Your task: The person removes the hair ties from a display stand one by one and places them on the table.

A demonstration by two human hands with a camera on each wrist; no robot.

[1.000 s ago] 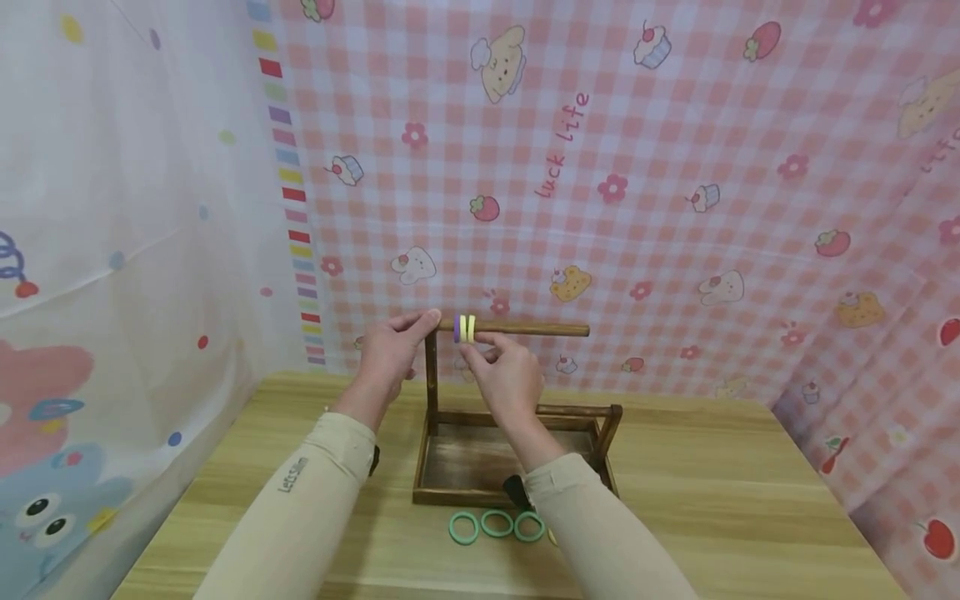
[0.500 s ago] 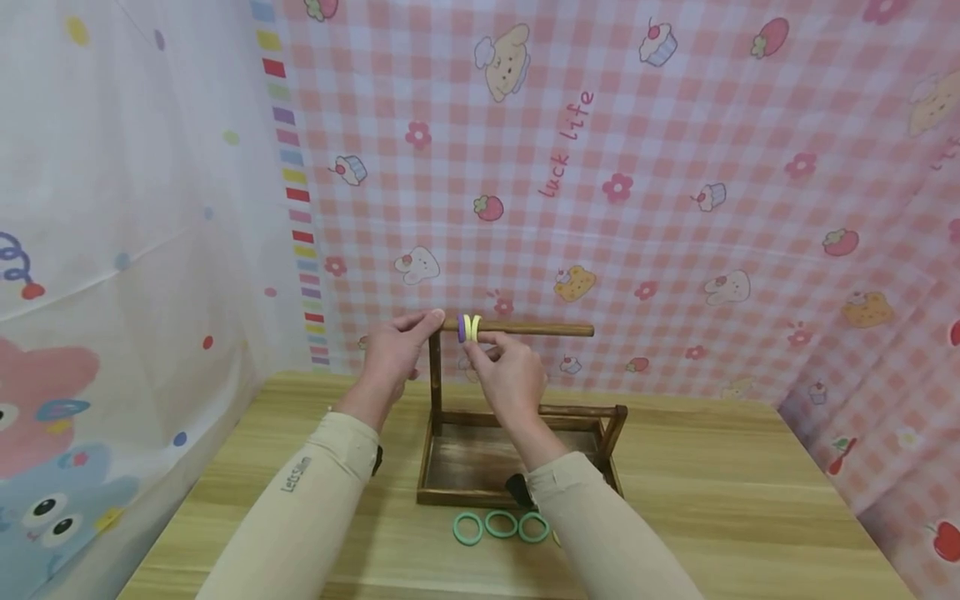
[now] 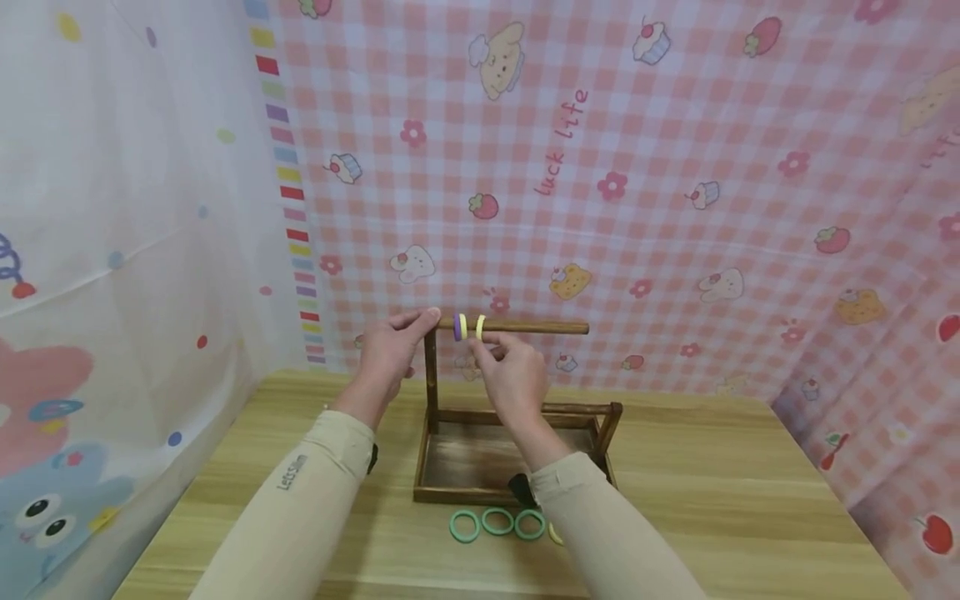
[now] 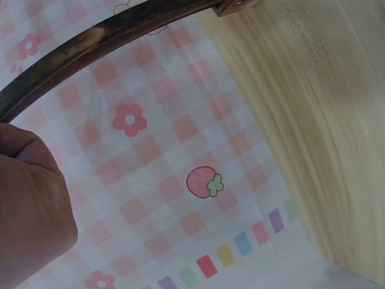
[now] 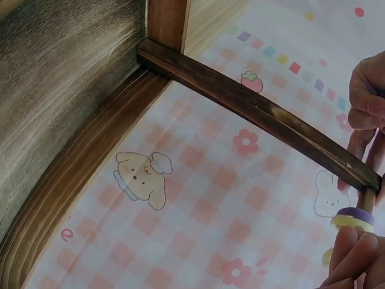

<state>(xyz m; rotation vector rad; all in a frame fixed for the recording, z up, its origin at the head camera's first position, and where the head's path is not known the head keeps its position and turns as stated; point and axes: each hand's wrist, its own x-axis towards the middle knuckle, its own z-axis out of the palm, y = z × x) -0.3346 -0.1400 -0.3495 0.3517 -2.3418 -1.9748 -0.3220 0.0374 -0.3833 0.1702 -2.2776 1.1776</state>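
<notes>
A dark wooden rack has an upright post (image 3: 431,379) with a horizontal rod (image 3: 540,327) reaching right from its top. My left hand (image 3: 386,358) grips the corner where post and rod meet, thumb on top. Around the rod, near that corner, sit a purple ring (image 3: 457,327) and a yellow ring (image 3: 463,327) side by side. A second yellow ring (image 3: 480,325) is also round the rod, a small gap to the right. My right hand (image 3: 513,371) pinches this one between thumb and finger from below. In the right wrist view, fingertips (image 5: 346,244) partly cover the rings.
The rack's shallow tray (image 3: 435,496) rests on the wooden table (image 3: 697,483), with a lower bar (image 3: 581,409) at its right end. Several green rings (image 3: 464,527) lie before it, and a yellow ring (image 3: 555,534) is partly hidden by the right sleeve.
The second yellow ring has slid right along the rod with my right hand, parting from the other yellow ring. My left hand keeps its grip on the corner.
</notes>
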